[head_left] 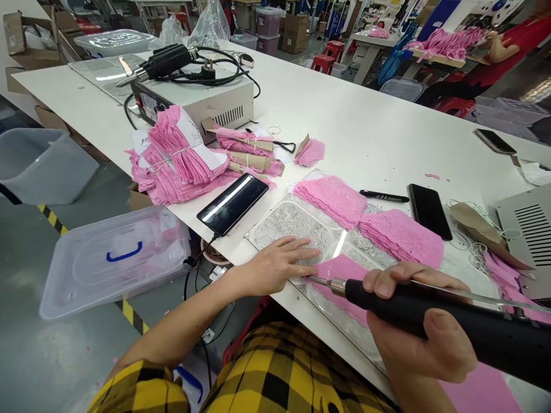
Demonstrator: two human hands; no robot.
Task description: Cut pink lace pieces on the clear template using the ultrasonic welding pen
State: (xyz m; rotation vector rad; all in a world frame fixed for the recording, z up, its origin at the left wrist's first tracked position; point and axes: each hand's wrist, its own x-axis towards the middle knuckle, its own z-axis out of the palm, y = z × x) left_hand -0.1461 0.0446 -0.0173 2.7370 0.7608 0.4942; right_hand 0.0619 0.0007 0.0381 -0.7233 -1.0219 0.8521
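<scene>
My right hand (424, 321) is wrapped round a black handheld tool (396, 304) with a thin metal tip, like a soldering iron or hot knife. Its tip meets the left edge of a pink fabric piece (342, 275) on a scratched, clear plastic sheet (293, 226). Flat on that sheet lies my left hand (279, 264), fingers spread, the fingertips beside the tool's tip and the fabric edge. Two stacks of cut pink fabric, one on the left (331, 198) and one on the right (402, 235), lie just beyond. More pink fabric (480, 390) shows below my right wrist.
Two phones, one at left (232, 203) with a cable and one at right (430, 211), flank the sheet. A black marker (384, 197) lies behind it. Tied pink bundles (181, 155) sit before a grey box unit (232, 94) bearing another black tool (159, 63). A lidded plastic bin (116, 258) stands left.
</scene>
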